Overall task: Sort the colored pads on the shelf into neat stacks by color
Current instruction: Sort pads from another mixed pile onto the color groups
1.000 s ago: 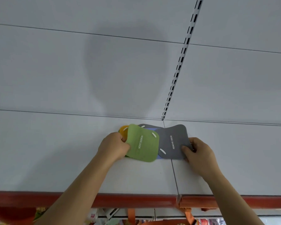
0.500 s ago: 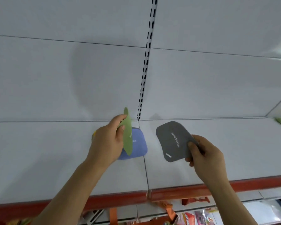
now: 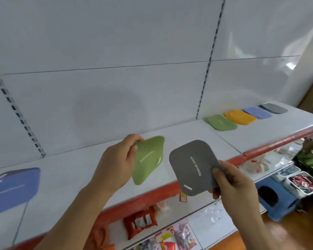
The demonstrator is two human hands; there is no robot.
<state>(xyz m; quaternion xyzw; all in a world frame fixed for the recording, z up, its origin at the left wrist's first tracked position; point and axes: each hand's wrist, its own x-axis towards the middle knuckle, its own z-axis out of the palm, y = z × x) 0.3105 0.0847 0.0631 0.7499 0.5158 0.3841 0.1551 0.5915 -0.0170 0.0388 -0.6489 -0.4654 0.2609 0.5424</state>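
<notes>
My left hand pinches a green pad by its upper left corner, held up above the white shelf. My right hand grips a grey pad printed "REMOVE ODOR" by its lower right edge, just right of the green one. A blue pad lies on the shelf at the far left, with an orange edge showing beneath it. Far right on the shelf sit four stacks in a row: green, orange, blue, grey.
The shelf has a red front edge and a white back panel with slotted uprights. Lower shelves hold packaged goods. At the right, a blue stool and baskets of items stand on the floor.
Both hands have lifted their pads off the shelf and carried them to the right. My view has swung right, so the blue pad now lies far left and the sorted stacks appear.
</notes>
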